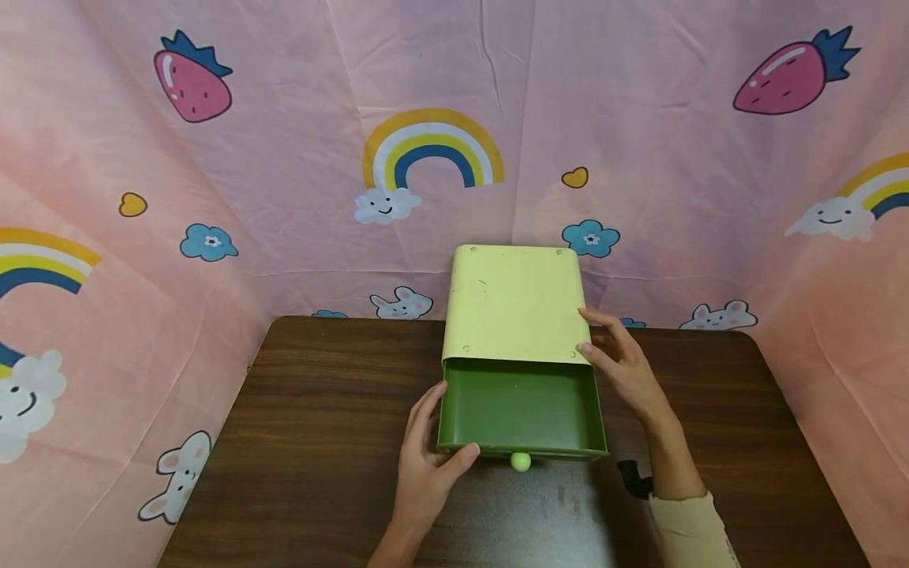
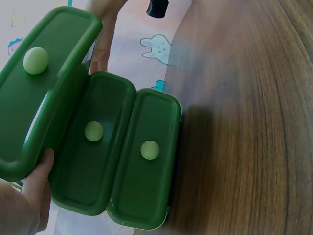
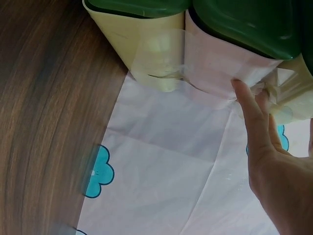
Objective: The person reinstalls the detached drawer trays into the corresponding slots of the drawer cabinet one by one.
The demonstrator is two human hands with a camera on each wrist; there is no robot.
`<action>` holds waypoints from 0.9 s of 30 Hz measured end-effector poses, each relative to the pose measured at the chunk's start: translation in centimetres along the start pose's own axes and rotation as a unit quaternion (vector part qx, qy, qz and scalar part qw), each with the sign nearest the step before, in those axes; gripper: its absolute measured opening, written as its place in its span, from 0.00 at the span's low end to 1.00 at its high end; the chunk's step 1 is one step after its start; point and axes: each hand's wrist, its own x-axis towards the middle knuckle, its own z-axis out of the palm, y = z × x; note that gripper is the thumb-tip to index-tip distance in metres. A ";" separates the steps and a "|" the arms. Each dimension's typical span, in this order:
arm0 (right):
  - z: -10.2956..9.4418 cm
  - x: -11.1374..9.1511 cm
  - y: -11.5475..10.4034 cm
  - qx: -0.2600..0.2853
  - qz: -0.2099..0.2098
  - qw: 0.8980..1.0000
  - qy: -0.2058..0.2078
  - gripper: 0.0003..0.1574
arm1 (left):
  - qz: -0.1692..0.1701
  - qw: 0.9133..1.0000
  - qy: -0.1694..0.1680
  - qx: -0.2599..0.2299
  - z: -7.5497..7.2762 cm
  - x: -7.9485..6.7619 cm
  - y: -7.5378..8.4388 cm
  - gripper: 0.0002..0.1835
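Observation:
A small stacked drawer unit with a pale yellow top (image 1: 518,304) stands at the table's back. Its top drawer (image 1: 521,402) is pulled out, showing the green inside. My left hand (image 1: 426,465) grips this drawer's front left corner, thumb at the front edge and fingers along the side. In the left wrist view, the middle drawer (image 2: 88,171) and bottom drawer (image 2: 146,191) are pushed in, each with a round light-green knob. Fingers of my right hand (image 1: 628,375) touch the unit's right side, near the pink middle casing (image 3: 215,63) in the right wrist view.
Clear tape (image 3: 156,61) spans the casings' side. The brown wooden table (image 1: 319,426) reaches out left and right of the unit. Pink printed cloth (image 1: 284,142) hangs close behind and along both sides. A black piece (image 1: 634,480) shows beside my right wrist.

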 end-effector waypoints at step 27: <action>0.2 0.0 -0.1 0.010 0.013 1.000 0.010 0.32 | 0.038 0.998 0.001 0.046 0.0 1.5 -0.4 0.42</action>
